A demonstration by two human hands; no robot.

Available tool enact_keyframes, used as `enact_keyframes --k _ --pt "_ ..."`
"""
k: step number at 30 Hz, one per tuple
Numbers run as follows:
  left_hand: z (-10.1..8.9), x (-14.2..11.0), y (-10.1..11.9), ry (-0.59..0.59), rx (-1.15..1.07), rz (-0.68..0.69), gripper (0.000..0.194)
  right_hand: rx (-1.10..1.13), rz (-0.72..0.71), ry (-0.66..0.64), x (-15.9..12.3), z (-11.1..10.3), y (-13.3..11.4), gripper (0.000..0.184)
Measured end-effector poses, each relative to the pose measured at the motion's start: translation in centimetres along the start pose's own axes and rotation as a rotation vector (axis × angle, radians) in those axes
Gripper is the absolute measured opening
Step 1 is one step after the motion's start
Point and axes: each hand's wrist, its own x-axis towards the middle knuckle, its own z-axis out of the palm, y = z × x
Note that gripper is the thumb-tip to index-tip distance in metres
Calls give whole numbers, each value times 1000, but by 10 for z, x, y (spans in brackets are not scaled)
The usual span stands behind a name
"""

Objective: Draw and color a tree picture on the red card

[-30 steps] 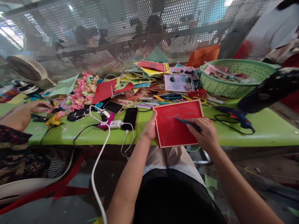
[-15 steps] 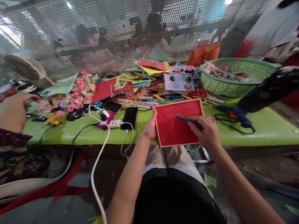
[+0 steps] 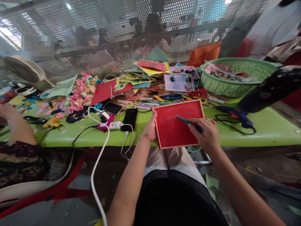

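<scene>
My left hand (image 3: 150, 128) grips the left edge of a red board (image 3: 178, 133) framed with thin pale wooden strips. The board is tilted over the table's front edge, above my lap. Pale outlines like a treetop and trunk are drawn on its red face. In my right hand (image 3: 207, 131) is a dark blue pen (image 3: 188, 121), its tip on or close to the drawn trunk lines. The fingers of my right hand are wrapped round the pen, and its heel lies over the board's lower right edge.
A glue gun (image 3: 240, 116) with its cord lies right of the board, below a green basket (image 3: 225, 84). Leftward are a phone (image 3: 130, 119), a purple power adapter (image 3: 105, 122) and a white cable (image 3: 96, 169). Behind lie pens and stacked cards (image 3: 138, 77). A co-worker's arm (image 3: 17, 124) is at far left.
The pen tip shifts slightly over the trunk lines, while my left hand keeps its hold on the board. At far left, the co-worker's hand draws back toward the picture edge.
</scene>
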Motion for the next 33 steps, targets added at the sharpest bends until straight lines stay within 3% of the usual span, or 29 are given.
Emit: enact_keyframes --k 9,33 --pt "7 -4 0 53 33 15 62 -11 -16 34 -1 -1 4 19" --pt "4 -3 2 35 21 -6 69 1 -14 1 1 1 -1 21"
